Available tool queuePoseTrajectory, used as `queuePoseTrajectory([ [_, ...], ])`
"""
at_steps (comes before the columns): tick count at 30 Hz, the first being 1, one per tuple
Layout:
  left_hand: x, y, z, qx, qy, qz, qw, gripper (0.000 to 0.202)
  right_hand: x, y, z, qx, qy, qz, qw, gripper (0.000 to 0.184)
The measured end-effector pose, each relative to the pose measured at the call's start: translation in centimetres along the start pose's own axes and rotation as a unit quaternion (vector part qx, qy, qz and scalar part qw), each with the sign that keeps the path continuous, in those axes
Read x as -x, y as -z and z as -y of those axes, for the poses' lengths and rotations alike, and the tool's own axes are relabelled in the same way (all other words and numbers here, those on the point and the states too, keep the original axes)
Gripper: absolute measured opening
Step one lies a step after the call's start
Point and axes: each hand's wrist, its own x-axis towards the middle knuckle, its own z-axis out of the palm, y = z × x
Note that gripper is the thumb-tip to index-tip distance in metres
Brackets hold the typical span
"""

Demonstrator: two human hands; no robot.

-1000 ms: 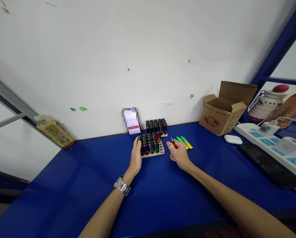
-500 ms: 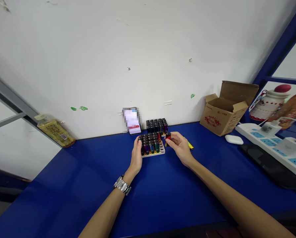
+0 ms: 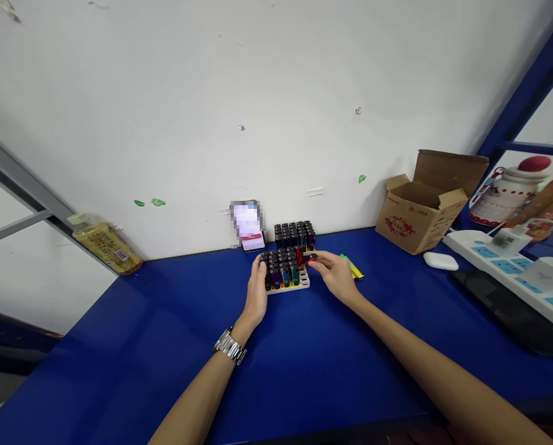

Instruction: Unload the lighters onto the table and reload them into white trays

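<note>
A beige tray [image 3: 303,285] filled with several upright lighters stands on the blue table [image 3: 276,371] near the wall. My left hand [image 3: 257,294] rests against the tray's left side, fingers curled on its edge. My right hand [image 3: 336,274] pinches a red lighter [image 3: 308,259] at the tray's right rear corner. A second full tray of lighters [image 3: 295,235] stands behind the first. A few loose green and yellow lighters [image 3: 353,267] lie just right of my right hand, partly hidden by it.
A phone [image 3: 247,225] leans on the wall behind the trays. An open cardboard box [image 3: 420,210] stands at the right, with a white mouse [image 3: 437,261] and a power strip [image 3: 518,272] beyond. A bottle [image 3: 102,243] lies at the left.
My right hand picked a red lighter from the loose pile and carried it left to the tray's right rear corner. My left hand stayed on the tray.
</note>
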Motion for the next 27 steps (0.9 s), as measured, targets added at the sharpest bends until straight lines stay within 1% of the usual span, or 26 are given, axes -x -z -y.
queuePoseTrajectory([
  [2,-0.1,0.0,0.1,0.001,-0.003,-0.001,1.0,0.055,-0.1,0.1,0.0,0.053,0.021,0.016,0.998,0.018],
  [4,-0.1,0.0,0.3,0.0,-0.005,-0.001,1.0,0.055,-0.2,0.1,0.2,0.125,0.052,0.031,0.99,0.017],
  [7,-0.2,0.0,0.5,-0.001,-0.009,0.002,1.0,0.056,-0.3,0.2,0.6,0.247,0.102,0.056,0.962,0.02],
  [10,-0.2,0.0,0.5,-0.002,-0.008,0.0,1.0,0.055,-0.4,0.1,1.0,0.32,0.139,0.076,0.934,0.023],
  [12,-0.2,0.0,0.4,-0.001,-0.008,-0.001,1.0,0.055,-0.5,0.0,1.1,0.34,0.15,0.085,0.925,0.024],
  [14,-0.2,0.0,0.3,0.001,-0.01,-0.001,1.0,0.055,-0.5,-0.1,1.2,0.349,0.148,0.083,0.922,0.023],
  [19,-0.2,0.0,0.4,0.0,-0.011,0.004,1.0,0.056,-1.0,-0.2,0.9,0.321,0.144,0.068,0.934,0.021],
  [22,-0.2,0.0,0.5,-0.004,-0.011,0.001,1.0,0.056,-1.1,-0.1,0.5,0.319,0.14,0.078,0.934,0.02],
  [24,-0.3,0.0,0.6,-0.004,-0.013,0.0,1.0,0.056,-1.1,-0.1,0.5,0.336,0.13,0.1,0.928,0.019],
  [27,-0.3,0.0,0.6,0.0,-0.016,0.002,1.0,0.055,-1.0,0.1,1.1,0.386,0.131,0.129,0.904,0.018],
])
